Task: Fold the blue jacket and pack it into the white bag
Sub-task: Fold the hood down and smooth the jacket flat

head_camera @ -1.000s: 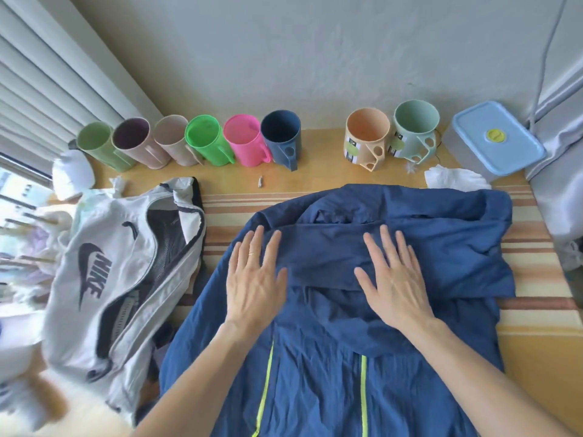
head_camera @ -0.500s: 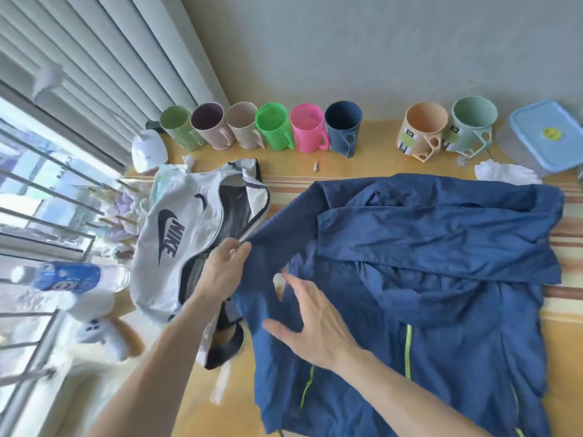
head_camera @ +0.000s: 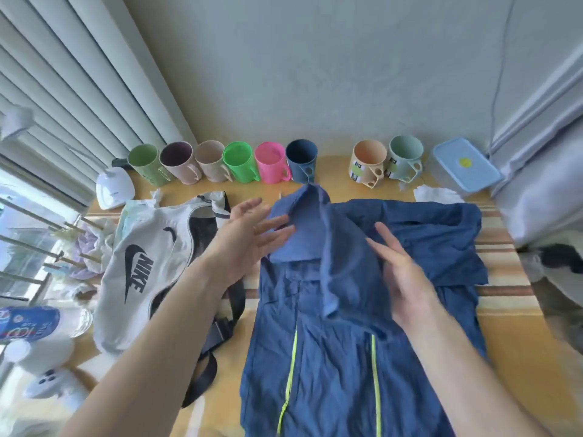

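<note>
Between the two hands, over the upper middle of the worktop [head_camera: 520,335], a raised flap of the blue jacket [head_camera: 331,357] — by its look the left sleeve or side panel — stands up in a peak. Left hand [head_camera: 249,244]: grip wide, fingers spread, palm against the outer face of the flap. Right hand [head_camera: 400,272]: grip also wide, fingers extended beside the flap's inner face; whether it touches the cloth cannot be told. Neither hand pinches the fabric.

Step in hand, as judged: the side fold, carrying the left portion across onto the body. The jacket lies front-up — two yellow-green zip lines run down its lower half — with the right portion already laid across the chest. The next move calls for laying the flap flat, smoothing it, then folding the length into a bundle narrow enough for the bag mouth.

Containers: the white bag [head_camera: 151,266], bearing a black logo, lies just left of the jacket, its dark-lined opening facing the garment; nothing blue is inside it. A row of cups [head_camera: 239,165] stands along the far edge, each appearing empty. A lidded blue box [head_camera: 463,165] sits at far right, contents hidden.
</note>
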Available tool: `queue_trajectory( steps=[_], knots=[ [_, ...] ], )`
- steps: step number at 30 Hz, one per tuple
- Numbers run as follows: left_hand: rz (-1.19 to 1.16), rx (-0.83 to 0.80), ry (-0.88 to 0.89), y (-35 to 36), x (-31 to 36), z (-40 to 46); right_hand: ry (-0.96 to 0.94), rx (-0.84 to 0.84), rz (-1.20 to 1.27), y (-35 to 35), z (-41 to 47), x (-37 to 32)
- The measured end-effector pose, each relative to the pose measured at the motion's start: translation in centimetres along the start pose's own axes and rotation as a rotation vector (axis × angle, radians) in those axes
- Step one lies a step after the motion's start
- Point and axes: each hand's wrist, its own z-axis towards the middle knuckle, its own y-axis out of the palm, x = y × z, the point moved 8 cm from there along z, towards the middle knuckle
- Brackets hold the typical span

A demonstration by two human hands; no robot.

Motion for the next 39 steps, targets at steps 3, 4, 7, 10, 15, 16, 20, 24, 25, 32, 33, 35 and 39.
queue_trajectory(
  steps=[3,4,7,10,15,16,20,24,25,32,33,35,39],
  knots=[
    [0.502,0.146,0.13,-0.3,-1.4,2.5,0.124,0.117,0.491,-5.7,1.6,-2.9],
    [0.676,0.189,0.162,-0.6,-2.1,3.3,0.013,0.226,0.522,-8.4,2.4,-4.6],
    [1.172,0.271,0.29,-1.2,-4.3,5.1,-0.108,0.477,0.485,-13.9,3.1,-7.0],
    [1.557,0.241,0.431,-0.5,-7.2,6.3,-0.087,0.578,0.123,-18.4,3.9,-8.6],
    [1.906,0.287,0.584,0.4,-8.8,9.2,-0.311,0.859,-0.536,-21.7,5.3,-13.4],
    [1.949,0.292,0.603,0.8,-9.0,9.7,-0.362,0.858,-0.538,-22.0,6.0,-14.1],
    [1.849,0.319,0.731,2.5,-7.8,10.1,-0.442,0.926,-0.328,-24.6,7.6,-16.4],
    [1.476,0.568,0.812,1.2,-3.2,7.6,-0.572,0.561,-0.278,-21.7,9.1,-21.2],
    [1.427,0.595,0.854,0.9,-2.2,6.6,-0.602,0.44,-0.264,-20.7,9.3,-22.6],
    [1.551,0.416,1.024,-1.0,-3.1,2.5,-0.473,-0.102,-0.355,-18.7,9.6,-26.6],
    [1.644,0.331,1.0,-1.4,-4.5,3.1,-0.439,-0.002,-0.357,-20.3,10.5,-26.3],
    [1.805,0.178,0.942,-2.2,-7.4,4.6,-0.328,0.257,-0.433,-23.1,11.2,-24.8],
    [1.889,0.205,0.907,-1.7,-9.3,6.0,-0.209,0.544,-0.466,-26.0,10.4,-22.0]
  ],
)
